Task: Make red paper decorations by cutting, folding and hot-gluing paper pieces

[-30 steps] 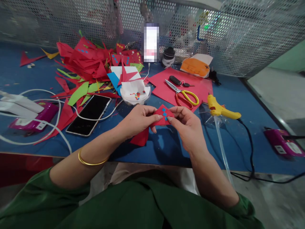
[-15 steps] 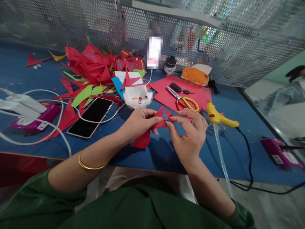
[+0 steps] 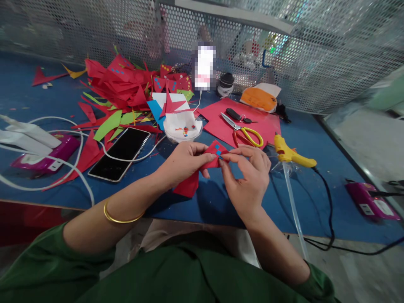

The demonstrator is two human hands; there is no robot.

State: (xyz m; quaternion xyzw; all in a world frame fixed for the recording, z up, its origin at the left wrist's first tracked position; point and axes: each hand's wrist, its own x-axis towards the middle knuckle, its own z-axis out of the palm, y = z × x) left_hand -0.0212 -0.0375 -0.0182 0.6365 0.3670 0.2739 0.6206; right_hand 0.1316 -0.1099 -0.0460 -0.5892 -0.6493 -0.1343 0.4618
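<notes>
Between the thumb and fingers of my left hand (image 3: 186,162) is a piece of red paper (image 3: 210,148) with small blue squares (image 3: 217,148) on its face. My right hand (image 3: 248,176) is closed in a pinch at the paper's right side, its thumb and index fingertips on a small blue paper square (image 3: 220,157) against the red surface. Part of that square is hidden by the fingertips. Below my left hand, another red paper piece (image 3: 187,186) shows over the table; I cannot tell whether it joins the held one.
Just beyond my hands are a white paper-lined bowl (image 3: 183,131), scissors (image 3: 243,131) on red sheets (image 3: 217,113) and keys (image 3: 235,114). To the right lies a yellow glue gun (image 3: 292,155) with its cord. Leftward are a phone (image 3: 120,155), white cables and a red paper heap (image 3: 120,82).
My right hand has shifted slightly left, its fingers drawn closer around the blue square. My left hand and the red paper stay almost where they were.
</notes>
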